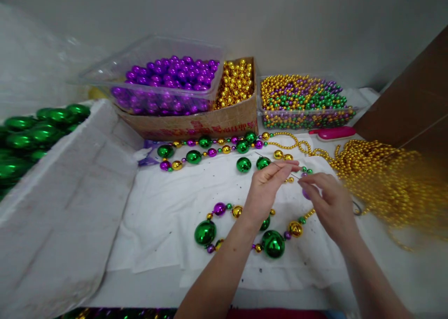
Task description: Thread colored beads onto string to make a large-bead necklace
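Above the white cloth (154,216), my left hand (268,186) is closed in a pinch on a thin needle-like wire (266,159), whose tip sticks out past the fingers to the upper left. My right hand (327,202) pinches the wire's other end, a short gap away. Below both hands lies a bead strand (273,243) of green, gold and purple balls, partly hidden by my left forearm. Just beyond my left hand rest a loose green ball (243,165) and gold beads (278,155). A purple bead (305,193) shows beside my right fingertips.
Farther back lies another bead strand (193,157). Behind it stand a clear bin of purple balls (175,79), a cardboard box (189,127) with gold beads and a bin of small mixed beads (304,95). Gold bead chains (381,179) heap at right; a foam box (70,225) stands left.
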Tool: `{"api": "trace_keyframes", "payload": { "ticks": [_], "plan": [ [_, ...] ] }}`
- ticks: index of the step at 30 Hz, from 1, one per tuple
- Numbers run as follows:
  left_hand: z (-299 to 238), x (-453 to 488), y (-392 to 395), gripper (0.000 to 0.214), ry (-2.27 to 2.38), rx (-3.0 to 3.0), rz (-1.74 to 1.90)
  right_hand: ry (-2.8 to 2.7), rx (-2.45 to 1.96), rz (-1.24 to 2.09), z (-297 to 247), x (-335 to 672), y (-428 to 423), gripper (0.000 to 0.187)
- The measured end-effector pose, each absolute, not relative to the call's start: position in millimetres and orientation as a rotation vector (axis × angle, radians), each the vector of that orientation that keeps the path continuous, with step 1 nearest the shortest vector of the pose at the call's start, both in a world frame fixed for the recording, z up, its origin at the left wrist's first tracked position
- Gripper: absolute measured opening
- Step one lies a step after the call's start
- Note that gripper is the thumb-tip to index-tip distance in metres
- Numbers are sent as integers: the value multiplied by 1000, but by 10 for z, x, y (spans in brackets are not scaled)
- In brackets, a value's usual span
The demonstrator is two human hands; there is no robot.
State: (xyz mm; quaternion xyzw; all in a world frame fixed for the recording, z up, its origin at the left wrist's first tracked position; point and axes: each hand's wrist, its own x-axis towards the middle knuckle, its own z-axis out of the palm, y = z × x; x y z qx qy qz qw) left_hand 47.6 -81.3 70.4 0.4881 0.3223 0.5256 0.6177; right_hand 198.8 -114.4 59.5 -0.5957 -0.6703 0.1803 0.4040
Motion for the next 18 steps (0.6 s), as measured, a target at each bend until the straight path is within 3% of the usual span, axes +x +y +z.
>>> {"api": "trace_keyframes", "payload": {
  "ticks": [7, 12, 18],
  "plan": [
    [488, 562, -856, 25, 712, 779, 1192, -949, -1365, 1292, 425, 2144, -1211, 22],
    [347, 373, -641, 30, 887, 1017, 1057, -697, -1282, 1256, 420, 2244, -1221, 17],
    [61, 512, -426, 16, 1325, 1848, 717, -626, -1112, 1402, 332, 2273, -1310, 14]
  ]
}}
